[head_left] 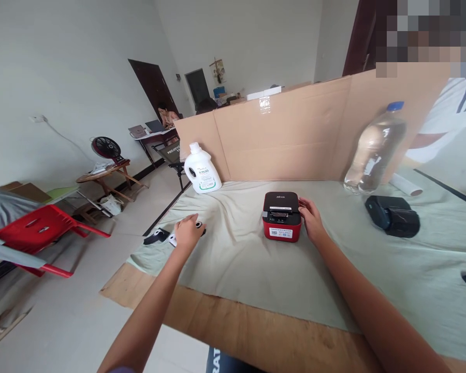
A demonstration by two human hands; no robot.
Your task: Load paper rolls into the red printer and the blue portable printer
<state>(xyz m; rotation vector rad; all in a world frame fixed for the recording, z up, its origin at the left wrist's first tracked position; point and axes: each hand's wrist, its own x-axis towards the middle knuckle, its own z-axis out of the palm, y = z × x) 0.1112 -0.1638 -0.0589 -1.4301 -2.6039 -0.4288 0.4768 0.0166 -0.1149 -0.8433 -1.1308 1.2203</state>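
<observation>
A small red and black label printer with a white sticker on its front stands upright on the cloth. My right hand holds it by its right side, fingers at the upper edge and part of them hidden behind it. Farther left, my left hand is closed over a small white paper roll, whose end shows beside the fingers. More white rolls peek out under that hand. Beside them lies a black and white item that I cannot make out.
A white detergent jug and a big water bottle stand before a cardboard screen. A black device and a white tube lie at right. A red chair is left of the table; people are beyond.
</observation>
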